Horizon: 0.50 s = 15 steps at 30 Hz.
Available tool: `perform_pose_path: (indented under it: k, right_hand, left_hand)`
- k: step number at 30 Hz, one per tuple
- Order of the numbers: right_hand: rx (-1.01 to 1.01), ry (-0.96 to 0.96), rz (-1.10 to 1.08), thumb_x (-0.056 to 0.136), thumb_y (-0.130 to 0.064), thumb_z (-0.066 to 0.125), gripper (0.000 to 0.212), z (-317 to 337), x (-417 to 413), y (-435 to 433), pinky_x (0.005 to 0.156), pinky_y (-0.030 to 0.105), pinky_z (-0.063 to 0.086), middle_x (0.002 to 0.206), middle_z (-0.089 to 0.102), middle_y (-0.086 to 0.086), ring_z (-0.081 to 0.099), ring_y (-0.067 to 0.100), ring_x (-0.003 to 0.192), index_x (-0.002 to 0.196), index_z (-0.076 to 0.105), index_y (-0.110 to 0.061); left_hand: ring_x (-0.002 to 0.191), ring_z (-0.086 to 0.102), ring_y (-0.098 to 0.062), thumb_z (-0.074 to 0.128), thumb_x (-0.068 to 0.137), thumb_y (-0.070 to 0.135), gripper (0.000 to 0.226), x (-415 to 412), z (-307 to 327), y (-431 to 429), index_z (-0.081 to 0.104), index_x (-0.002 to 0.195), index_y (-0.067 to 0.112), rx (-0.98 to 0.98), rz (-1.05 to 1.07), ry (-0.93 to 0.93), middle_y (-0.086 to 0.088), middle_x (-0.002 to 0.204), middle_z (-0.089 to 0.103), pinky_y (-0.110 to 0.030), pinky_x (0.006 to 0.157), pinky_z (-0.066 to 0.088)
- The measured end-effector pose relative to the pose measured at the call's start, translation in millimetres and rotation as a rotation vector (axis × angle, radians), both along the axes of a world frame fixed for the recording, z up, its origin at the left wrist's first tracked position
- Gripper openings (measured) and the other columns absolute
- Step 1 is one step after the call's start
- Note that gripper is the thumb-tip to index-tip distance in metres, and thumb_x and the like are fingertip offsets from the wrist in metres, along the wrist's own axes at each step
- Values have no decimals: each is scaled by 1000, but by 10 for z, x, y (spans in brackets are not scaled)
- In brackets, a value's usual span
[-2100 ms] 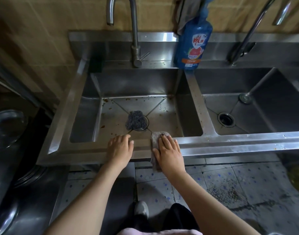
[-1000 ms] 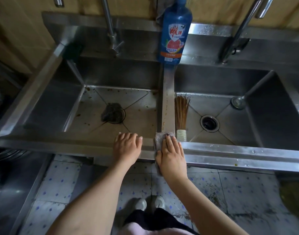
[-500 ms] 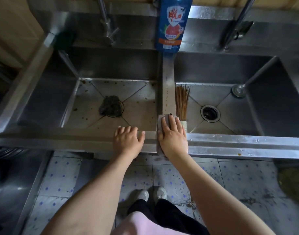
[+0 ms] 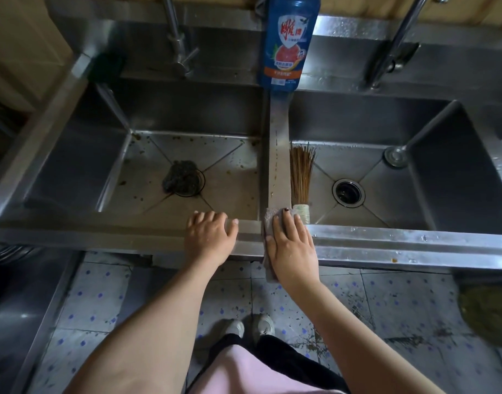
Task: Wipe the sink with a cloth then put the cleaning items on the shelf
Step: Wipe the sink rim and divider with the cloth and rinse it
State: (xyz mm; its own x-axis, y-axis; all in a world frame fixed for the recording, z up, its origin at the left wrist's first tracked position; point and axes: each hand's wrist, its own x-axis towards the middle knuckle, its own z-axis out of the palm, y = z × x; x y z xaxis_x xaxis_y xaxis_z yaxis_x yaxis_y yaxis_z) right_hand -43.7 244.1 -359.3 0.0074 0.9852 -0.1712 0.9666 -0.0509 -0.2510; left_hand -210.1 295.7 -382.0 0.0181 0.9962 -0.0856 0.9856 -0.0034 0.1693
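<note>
1. Now the right hand (image 4: 291, 245) lies flat, palm down, pressing the cloth (image 4: 269, 220) onto the sink's front rim (image 4: 400, 240), right where the divider (image 4: 278, 166) between the 2 basins meets it; it pins the cloth under open fingers and does not clench it.
2. Over the last 2 seconds this hand has slid rightward along the front rim, from in front of the left basin (image 4: 229, 189) to the foot of the divider, and in the last half-second it barely shifts.
3. The left hand (image 4: 210, 237) rests open and empty on the front rim just beside the right, fingers over the inner edge; it has followed along as a brace.
4. The cloth's far end sits on the divider's near end and its near end hangs over the rim's outer edge.
5. Just right of the cloth, the bamboo brush (image 4: 301, 177) lies in the right basin against the divider.
6. A steel scourer (image 4: 180, 177) sits on the left basin's drain, and the detergent bottle (image 4: 286, 44) stands on the back ledge at the divider's far end.
7. I judge wiping is mid-course: the divider strip looks next, specks remain on the left basin floor, and no item has reached a shelf, which is not in view.
</note>
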Motion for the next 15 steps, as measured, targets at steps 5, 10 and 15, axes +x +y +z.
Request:
perform_pose_path:
  k: [5,10,15]
  right_hand:
    - [-19,27,20,99,-35,24,52,-61,21,300,118,39,7,158,8,7,1,28,146,148,18,-17]
    - [-27,58,22,100,-36,24,55,-98,68,657,117,39,2,159,1,7,-5,29,145,149,12,-16]
    - [-20,63,39,99,-32,28,54,-49,85,602,118,38,4,158,5,8,-1,31,145,148,15,-13]
  left_hand:
    - [101,53,-25,31,91,48,41,-8,0,-2,62,94,21,2,-6,2,-2,102,66,-39,102,29]
    - [101,53,-26,34,91,47,39,-16,8,-10,61,91,19,5,-14,-2,-3,101,66,-39,100,31]
    - [98,53,-27,36,90,46,37,-9,12,-2,60,87,19,8,-13,-3,-4,97,65,-38,98,32]
